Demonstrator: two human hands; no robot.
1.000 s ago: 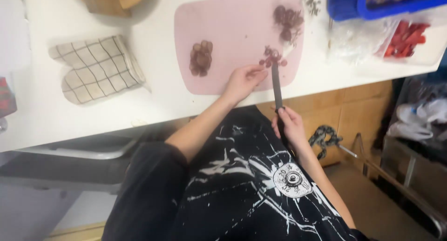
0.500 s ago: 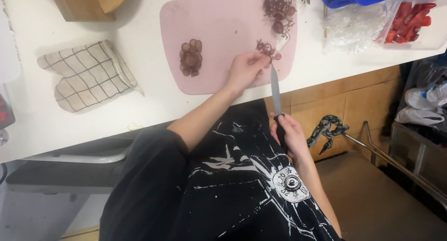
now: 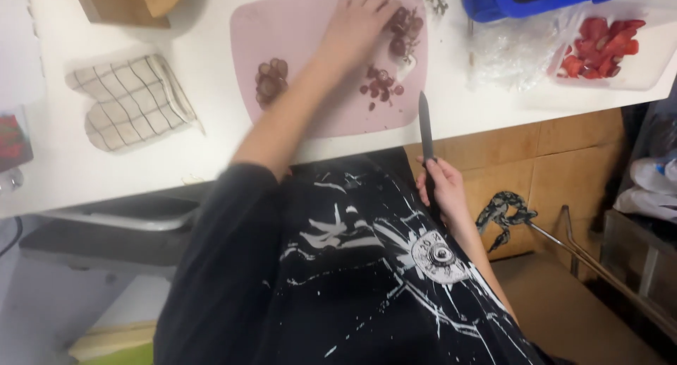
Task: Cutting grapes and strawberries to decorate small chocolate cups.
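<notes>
- A white counter (image 3: pixel 211 146) runs across the top of the view, with wooden cabinet fronts (image 3: pixel 557 160) below its edge and a brown floor to the right.
- A pale pink cutting board (image 3: pixel 296 33) lies on the counter, bearing heaps of dark red grapes (image 3: pixel 270 81).
- A checked oven mitt (image 3: pixel 130 100) lies to the left of the board; a clear tray of cut red fruit (image 3: pixel 599 44) sits at the right, beside a blue crate (image 3: pixel 493 2).
- The left hand (image 3: pixel 360 23) rests on the far grapes, fingers spread slightly.
- The right hand (image 3: pixel 441 189), below the counter edge, is clamped around the handle of a black knife (image 3: pixel 425 125).
- The knife's long axis runs nearly straight away from the person, its tip over the counter just right of the board.
</notes>
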